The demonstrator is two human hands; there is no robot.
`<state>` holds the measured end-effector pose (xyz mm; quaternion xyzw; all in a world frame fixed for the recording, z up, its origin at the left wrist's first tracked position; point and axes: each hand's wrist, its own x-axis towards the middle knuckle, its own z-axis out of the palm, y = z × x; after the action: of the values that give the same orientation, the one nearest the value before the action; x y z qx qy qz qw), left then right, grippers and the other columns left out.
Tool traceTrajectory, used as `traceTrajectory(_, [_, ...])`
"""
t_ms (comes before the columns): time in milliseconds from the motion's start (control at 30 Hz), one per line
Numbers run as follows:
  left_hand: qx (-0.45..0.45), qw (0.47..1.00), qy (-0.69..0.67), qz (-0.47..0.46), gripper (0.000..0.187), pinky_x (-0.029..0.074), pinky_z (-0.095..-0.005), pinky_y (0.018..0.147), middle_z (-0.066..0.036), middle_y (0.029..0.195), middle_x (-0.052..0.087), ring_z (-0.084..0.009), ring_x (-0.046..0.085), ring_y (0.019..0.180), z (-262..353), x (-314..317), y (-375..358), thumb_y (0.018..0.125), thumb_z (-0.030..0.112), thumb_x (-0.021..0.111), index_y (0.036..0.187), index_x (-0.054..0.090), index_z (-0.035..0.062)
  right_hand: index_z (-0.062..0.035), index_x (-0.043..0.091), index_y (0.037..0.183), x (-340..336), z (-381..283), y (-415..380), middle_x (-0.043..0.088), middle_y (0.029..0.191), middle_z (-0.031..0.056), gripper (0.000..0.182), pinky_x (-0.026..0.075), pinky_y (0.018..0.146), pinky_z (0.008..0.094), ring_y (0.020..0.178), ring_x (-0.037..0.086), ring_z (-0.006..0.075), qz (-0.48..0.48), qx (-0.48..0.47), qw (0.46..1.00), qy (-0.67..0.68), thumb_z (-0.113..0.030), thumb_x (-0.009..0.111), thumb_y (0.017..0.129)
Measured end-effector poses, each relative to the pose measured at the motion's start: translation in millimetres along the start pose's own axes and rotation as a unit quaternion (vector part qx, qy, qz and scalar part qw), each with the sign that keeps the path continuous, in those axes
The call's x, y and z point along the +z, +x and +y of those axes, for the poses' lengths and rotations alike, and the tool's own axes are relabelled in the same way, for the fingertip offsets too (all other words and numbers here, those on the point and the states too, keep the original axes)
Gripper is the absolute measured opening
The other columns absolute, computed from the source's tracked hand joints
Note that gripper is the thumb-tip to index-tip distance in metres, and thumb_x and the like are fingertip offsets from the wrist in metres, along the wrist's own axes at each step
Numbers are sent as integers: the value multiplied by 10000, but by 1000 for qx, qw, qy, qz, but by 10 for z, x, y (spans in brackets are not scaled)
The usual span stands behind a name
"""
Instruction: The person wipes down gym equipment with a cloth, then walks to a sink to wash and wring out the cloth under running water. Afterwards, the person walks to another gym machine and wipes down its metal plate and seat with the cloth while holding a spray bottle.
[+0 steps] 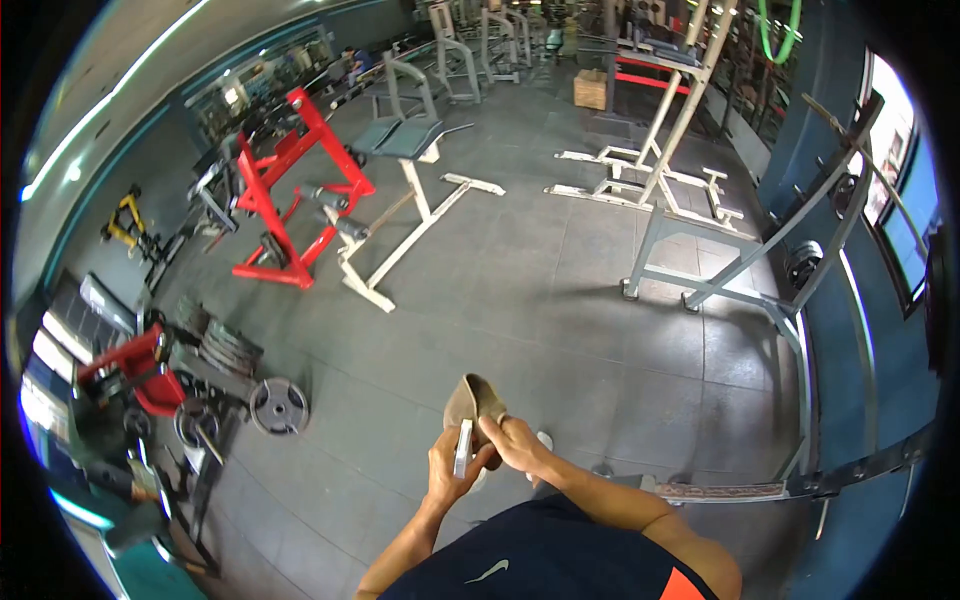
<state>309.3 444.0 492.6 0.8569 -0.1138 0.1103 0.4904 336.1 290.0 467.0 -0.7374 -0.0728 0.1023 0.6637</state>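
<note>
In front of my body, low in the head view, my left hand is closed around a small white-and-silver rectangular object. A tan, curved piece that looks like cloth or leather rises above both hands, its upper end folded into an open loop. My right hand pinches the lower right side of this tan piece, thumb on top. The hands are close together, and the left fingers are partly hidden behind the white object. Parts of my shoes show below, on the dark floor.
Weight plates on a rack stand at the left. Ahead are a red machine and a bench with white legs. A grey metal rack is on the right, its barbell near my right side. A person is far back.
</note>
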Motion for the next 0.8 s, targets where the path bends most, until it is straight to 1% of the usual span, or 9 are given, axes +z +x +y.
traceTrajectory(67, [-34,999,1,-22,358,477,-362,574,-115,750,617,-247,588,614,-165,106,360,734,234,854,851,616,-7,41,632,1019,-290,-254,311,688,849,172,492,517,723,377,807,672,257,-26,2,998,-50,-408,434,1026])
traceTrajectory(100, [-50,999,-11,-10,328,474,-363,579,-107,732,613,-238,589,617,-140,175,513,752,236,839,835,622,4,12,622,987,-418,-193,489,668,862,206,420,504,719,410,793,659,337,-88,14,991,-99,-368,445,1019])
traceTrajectory(233, [-85,996,-15,-27,254,477,-328,639,-68,778,636,-144,562,709,-365,459,1181,845,215,739,913,640,-9,10,601,907,-763,-5,1077,645,829,215,389,479,697,475,789,615,422,-25,-176,975,-133,-332,448,1009])
traceTrajectory(333, [-89,995,-36,-29,198,462,-317,613,-60,753,622,-134,543,687,-483,676,1571,851,164,699,887,629,-18,-4,571,944,-1149,-138,1404,616,762,211,256,474,628,504,746,625,408,-95,-140,955,-243,-245,490,979])
traceTrajectory(467, [-60,994,-91,27,140,413,-322,552,-23,650,548,-106,469,618,-545,1060,2182,837,104,654,795,596,-15,11,592,894,-1451,-38,1753,626,782,215,243,466,641,514,736,608,421,46,-209,956,-200,-217,531,952])
traceTrajectory(567, [-87,994,-60,-21,140,416,-325,550,-36,641,540,-114,461,606,-702,1266,2633,815,105,653,778,589,-14,29,594,842,-1788,-45,1983,633,800,235,317,465,653,509,745,603,439,104,-218,950,-196,-252,514,964])
traceTrajectory(667, [-21,995,-57,-79,156,416,-329,546,-59,629,523,-130,454,594,-813,1519,3134,800,120,664,773,584,-11,-18,608,927,-2205,-48,2178,633,808,184,274,478,698,443,743,606,378,77,-76,980,-164,-252,483,993])
traceTrajectory(700, [-34,993,-49,-106,188,456,-379,559,-140,629,563,-232,516,553,-863,1584,3310,753,164,694,774,605,0,-5,595,910,-2328,-23,2275,592,736,145,296,469,657,389,671,586,246,89,-31,987,-128,-257,473,1005])
traceTrajectory(800, [-4,984,-58,-170,204,471,-389,580,-150,643,578,-256,538,562,-1056,1793,3845,721,181,694,789,615,6,43,571,787,-2695,-71,2554,567,657,215,420,442,596,436,603,594,335,265,0,953,-149,-308,482,1000])
